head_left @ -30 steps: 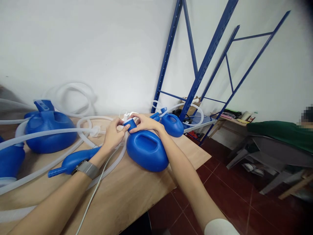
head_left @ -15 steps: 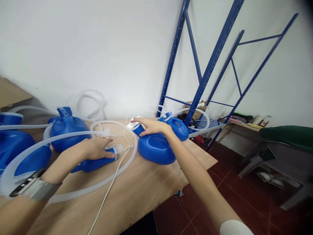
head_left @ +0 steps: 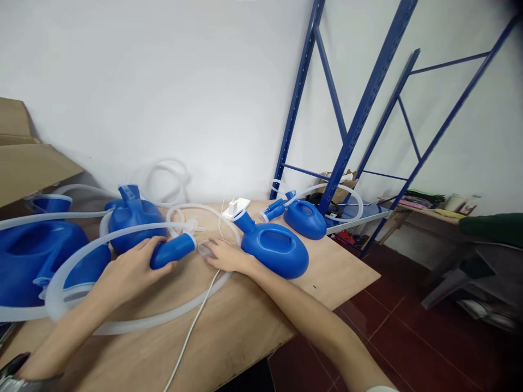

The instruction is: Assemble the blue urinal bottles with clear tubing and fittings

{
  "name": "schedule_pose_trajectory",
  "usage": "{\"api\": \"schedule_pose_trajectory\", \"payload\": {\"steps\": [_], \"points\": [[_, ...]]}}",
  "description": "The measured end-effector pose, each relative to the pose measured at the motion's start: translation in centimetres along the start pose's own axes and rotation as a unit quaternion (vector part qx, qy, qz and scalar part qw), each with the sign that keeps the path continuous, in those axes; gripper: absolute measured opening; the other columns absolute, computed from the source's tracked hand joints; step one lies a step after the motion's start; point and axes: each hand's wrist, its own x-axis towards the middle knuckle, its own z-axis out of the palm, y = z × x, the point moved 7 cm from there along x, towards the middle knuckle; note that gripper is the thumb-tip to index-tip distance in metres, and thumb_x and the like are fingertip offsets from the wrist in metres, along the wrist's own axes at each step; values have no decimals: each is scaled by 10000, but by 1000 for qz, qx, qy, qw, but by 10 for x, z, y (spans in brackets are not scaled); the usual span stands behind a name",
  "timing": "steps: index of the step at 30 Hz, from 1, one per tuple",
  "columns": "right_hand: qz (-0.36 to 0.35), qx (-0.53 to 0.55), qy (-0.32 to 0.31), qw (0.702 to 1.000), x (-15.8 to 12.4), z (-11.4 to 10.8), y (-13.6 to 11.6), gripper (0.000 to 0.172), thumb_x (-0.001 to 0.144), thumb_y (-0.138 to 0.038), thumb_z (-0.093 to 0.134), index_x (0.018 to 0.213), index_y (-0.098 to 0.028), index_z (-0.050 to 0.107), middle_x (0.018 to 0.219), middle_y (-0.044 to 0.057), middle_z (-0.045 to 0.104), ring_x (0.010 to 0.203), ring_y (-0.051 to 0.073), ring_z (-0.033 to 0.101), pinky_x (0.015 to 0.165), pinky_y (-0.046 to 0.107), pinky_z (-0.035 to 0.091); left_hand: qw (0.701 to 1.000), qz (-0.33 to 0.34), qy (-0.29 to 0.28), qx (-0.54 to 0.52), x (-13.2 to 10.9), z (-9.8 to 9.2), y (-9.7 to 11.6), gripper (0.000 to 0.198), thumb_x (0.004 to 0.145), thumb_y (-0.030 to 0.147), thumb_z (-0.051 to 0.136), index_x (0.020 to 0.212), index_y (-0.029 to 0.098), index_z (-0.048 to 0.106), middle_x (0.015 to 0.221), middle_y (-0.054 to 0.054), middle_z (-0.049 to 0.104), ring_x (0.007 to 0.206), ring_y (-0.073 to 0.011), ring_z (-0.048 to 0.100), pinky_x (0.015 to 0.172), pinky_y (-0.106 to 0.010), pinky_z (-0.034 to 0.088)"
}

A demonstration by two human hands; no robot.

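My left hand is closed round a blue tube-shaped funnel piece, its white-rimmed mouth pointing right. Close to that mouth, my right hand has its fingers closed on a small translucent cap, low over the table. Just beyond my right wrist, a blue urinal bottle lies with its open neck towards the wall. A long clear hose loops on the table around both hands, and its white connector rests behind the funnel piece.
More blue urinal bottles with hoses crowd the left side, next to a cardboard box. Behind the hands sit a white charger and its cable. Another blue bottle lies near the blue metal rack at the right.
My left hand has lifted the funnel piece and turned its mouth up. My right hand has left the urinal bottle and moved left to the cap. The view has shifted slightly.
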Motion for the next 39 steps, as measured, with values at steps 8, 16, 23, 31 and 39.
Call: {"api": "schedule_pose_trajectory", "payload": {"steps": [8,16,23,31,39], "points": [[43,322,174,930,-6,-19,4,595,936,-442,698,1456,-203,537,1394,138,620,1238,253,627,1088,435,493,987,13,157,-22,-12,-23,17,560,924,641,510,1325,259,594,1347,-131,682,1105,-431,702,916,-606,529],[97,593,179,779,-3,-3,11,613,821,-464,788,1347,-218,589,1329,109,607,995,180,704,988,393,560,977,51,205,-31,-18,-25,22,523,922,651,537,1267,270,634,1248,-92,722,1029,-360,725,792,-458,551],[85,547,156,818,-7,-1,2,719,837,-441,774,1473,-236,509,1403,124,598,1122,213,669,1005,389,543,972,139,188,31,-25,-7,33,473,913,591,585,1251,267,656,1167,-83,753,746,-299,748,481,-348,451],[81,610,285,735,-9,-18,14,317,818,-398,658,1060,-208,735,1134,56,745,1143,231,664,1032,346,509,979,111,151,-84,-22,-8,37,542,905,654,592,1254,242,650,1197,-88,754,1001,-326,753,787,-412,608],[139,756,268,580,-12,-14,18,347,748,-265,627,1082,-221,710,963,16,728,831,172,683,701,261,550,974,87,165,-129,-19,-9,26,538,893,662,600,1300,310,603,1276,-91,716,1131,-355,711,952,-517,595]]}}
